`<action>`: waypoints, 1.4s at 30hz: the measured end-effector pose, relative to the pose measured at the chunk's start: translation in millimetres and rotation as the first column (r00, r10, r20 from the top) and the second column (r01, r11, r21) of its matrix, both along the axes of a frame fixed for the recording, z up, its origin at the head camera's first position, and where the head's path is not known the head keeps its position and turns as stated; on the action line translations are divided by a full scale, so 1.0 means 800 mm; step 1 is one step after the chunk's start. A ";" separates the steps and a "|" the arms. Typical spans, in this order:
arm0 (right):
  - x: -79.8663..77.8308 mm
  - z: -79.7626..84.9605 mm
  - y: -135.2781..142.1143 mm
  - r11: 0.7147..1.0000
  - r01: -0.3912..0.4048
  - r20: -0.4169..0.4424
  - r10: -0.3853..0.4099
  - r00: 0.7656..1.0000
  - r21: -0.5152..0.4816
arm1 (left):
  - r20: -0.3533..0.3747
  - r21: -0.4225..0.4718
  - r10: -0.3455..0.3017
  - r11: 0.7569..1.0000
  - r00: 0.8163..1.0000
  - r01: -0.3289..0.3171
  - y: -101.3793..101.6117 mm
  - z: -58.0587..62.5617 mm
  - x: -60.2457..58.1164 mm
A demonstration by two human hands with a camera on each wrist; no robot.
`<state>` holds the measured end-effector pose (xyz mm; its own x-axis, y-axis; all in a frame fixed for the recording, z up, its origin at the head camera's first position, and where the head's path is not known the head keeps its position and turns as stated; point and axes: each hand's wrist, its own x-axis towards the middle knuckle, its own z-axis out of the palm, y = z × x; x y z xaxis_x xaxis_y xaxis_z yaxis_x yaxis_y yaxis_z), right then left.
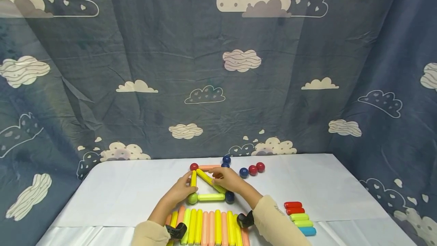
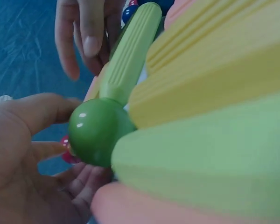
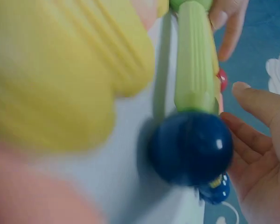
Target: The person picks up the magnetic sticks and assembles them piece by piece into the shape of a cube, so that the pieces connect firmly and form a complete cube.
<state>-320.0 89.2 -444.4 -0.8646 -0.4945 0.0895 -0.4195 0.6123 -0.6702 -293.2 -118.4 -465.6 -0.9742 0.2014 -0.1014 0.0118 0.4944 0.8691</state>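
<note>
Between the wrists, a row of loose rods (image 1: 211,227) is ranged; it could be disarranged if a sleeve were lowered. Just beyond, the green ball (image 1: 192,199) and navy ball (image 1: 230,197) are linked by a ridged lime rod (image 1: 211,197); this side could be skewed were either ball rolled. The left yellow rod (image 1: 193,178) is held between thumb and curled fingers of the left hand (image 1: 179,192). Between the hands, the diagonal yellow rod (image 1: 206,177) is touched by the right hand (image 1: 229,181), loosely spread, with no firm grip shown; an end could be dislodged by uneven pressure. Its long axis is slanted from the navy ball, below the right hand, away leftward toward the red ball (image 1: 194,166), beyond the left fingertips.
</note>
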 end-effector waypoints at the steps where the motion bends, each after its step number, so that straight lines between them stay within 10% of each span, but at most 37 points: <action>1: 0.003 0.002 0.005 1.000 0.006 0.006 -0.006 1.000 -0.017 | 0.000 -0.009 -0.015 1.000 1.000 0.015 -0.002 0.001 0.002; 8: 0.018 0.006 0.046 1.000 -0.013 0.047 0.014 0.999 -0.016 | 0.011 -0.074 -0.143 0.987 0.990 0.143 -0.018 0.011 0.019; 24: 0.021 -0.012 0.083 0.987 -0.002 0.090 0.016 0.996 -0.158 | -0.021 -0.050 -0.164 0.985 0.986 0.163 -0.030 0.011 0.025; 32: 0.009 -0.018 0.104 0.941 0.257 -0.080 -0.280 0.957 -0.220 | -0.086 -0.059 -0.101 0.994 0.991 0.097 -0.084 0.016 0.056; 42: -0.003 -0.034 0.110 0.941 0.279 -0.117 -0.305 0.945 -0.192 | 0.075 -0.043 -0.222 0.973 0.972 0.226 -0.113 0.004 0.108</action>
<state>-322.5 177.5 -471.9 -0.9404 -0.1884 0.2832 -0.3383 0.6038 -0.7218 -206.5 -209.2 -462.5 -0.8952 0.4063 -0.1832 0.0675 0.5299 0.8454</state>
